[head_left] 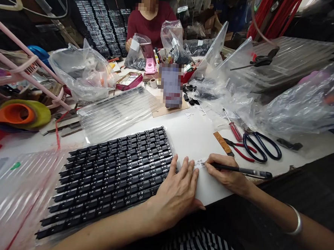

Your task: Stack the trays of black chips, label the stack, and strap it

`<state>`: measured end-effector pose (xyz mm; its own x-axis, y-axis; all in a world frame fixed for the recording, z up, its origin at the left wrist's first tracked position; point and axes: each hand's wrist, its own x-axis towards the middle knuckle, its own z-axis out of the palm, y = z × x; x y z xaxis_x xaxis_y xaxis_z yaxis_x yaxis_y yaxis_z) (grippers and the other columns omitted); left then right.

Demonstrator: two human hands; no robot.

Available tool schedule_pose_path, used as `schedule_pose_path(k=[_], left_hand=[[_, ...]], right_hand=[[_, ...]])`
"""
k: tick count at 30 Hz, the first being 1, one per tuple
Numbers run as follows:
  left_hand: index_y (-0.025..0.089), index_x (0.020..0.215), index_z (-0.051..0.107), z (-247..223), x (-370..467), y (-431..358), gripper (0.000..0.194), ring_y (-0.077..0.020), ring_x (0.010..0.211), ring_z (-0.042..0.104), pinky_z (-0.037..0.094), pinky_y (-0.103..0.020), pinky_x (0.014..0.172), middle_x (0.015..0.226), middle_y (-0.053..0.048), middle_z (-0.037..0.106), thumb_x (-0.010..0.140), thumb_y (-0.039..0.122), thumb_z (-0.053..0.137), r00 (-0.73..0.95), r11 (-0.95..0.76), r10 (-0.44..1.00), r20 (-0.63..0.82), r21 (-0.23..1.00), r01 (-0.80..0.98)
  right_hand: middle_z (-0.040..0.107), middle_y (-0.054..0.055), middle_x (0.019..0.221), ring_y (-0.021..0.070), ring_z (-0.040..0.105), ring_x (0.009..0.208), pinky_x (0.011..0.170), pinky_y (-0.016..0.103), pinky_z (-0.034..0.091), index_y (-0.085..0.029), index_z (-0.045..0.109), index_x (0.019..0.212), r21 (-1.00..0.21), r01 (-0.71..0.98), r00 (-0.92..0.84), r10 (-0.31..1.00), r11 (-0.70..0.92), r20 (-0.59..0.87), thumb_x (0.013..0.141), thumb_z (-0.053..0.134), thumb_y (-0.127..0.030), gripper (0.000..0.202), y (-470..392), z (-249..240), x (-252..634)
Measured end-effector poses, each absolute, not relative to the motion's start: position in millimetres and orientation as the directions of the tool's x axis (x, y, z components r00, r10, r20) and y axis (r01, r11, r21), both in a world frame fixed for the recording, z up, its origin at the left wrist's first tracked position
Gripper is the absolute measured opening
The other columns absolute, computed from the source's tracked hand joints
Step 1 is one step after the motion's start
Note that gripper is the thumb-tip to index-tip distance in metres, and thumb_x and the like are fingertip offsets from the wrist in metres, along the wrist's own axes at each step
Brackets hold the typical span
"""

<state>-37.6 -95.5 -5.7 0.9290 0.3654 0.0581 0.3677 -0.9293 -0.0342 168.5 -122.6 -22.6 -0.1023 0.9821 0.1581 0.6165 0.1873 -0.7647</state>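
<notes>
My right hand [227, 174] is closed round a black pen [243, 170], its tip on a small white paper slip [200, 163] with handwriting. My left hand [178, 193] lies flat on the white table [189, 135], fingers spread, with fingertips beside the slip and the right edge of a tray [119, 167] of black parts. The parts stand in several rows in the clear tray.
Pliers [240, 149], scissors [263, 146] and a red screwdriver [234, 129] lie at the right. Behind are an empty clear tray [117, 112], plastic bags [82, 74] and a phone on a pink stand [150, 65]. A person [150, 22] sits opposite.
</notes>
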Motion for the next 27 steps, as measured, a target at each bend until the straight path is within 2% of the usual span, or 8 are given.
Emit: schedule_pose_path(k=[7, 20, 27], left_hand=[[0.002, 0.131, 0.049, -6.0, -37.0, -94.6, 0.079, -0.0372, 0.132, 0.040, 0.025, -0.058, 0.108, 0.138, -0.022, 0.049, 0.089, 0.065, 0.026, 0.929, -0.930, 0.365, 0.060, -0.032, 0.367], [0.002, 0.131, 0.050, -4.9, -36.8, -95.1, 0.078, -0.0370, 0.131, 0.041, 0.027, -0.058, 0.107, 0.137, -0.022, 0.049, 0.088, 0.065, 0.031, 0.929, -0.929, 0.366, 0.055, -0.034, 0.369], [0.002, 0.130, 0.050, -5.8, -37.8, -96.1, 0.079, -0.0367, 0.131, 0.040, 0.025, -0.057, 0.108, 0.137, -0.022, 0.049, 0.088, 0.065, 0.028, 0.929, -0.929, 0.364, 0.070, -0.037, 0.367]], right_hand=[[0.050, -0.003, 0.058, 0.0089, 0.043, 0.054, 0.052, 0.025, 0.035, -0.020, 0.047, 0.064, -0.724, 0.659, -0.109, 0.978, 0.206, 0.179, 0.084, 0.047, -0.018, 0.020, -122.9, -22.4, 168.4], [0.051, -0.002, 0.058, 0.0102, 0.045, 0.054, 0.052, 0.026, 0.035, -0.020, 0.049, 0.064, -0.781, 0.604, -0.056, 0.986, 0.157, 0.155, 0.084, 0.049, -0.022, 0.020, -122.0, -18.3, 167.6], [0.051, -0.003, 0.058, 0.0095, 0.045, 0.054, 0.053, 0.025, 0.036, -0.020, 0.048, 0.065, -0.755, 0.635, -0.054, 0.984, 0.166, 0.171, 0.084, 0.049, -0.020, 0.020, -121.6, -19.3, 166.5]])
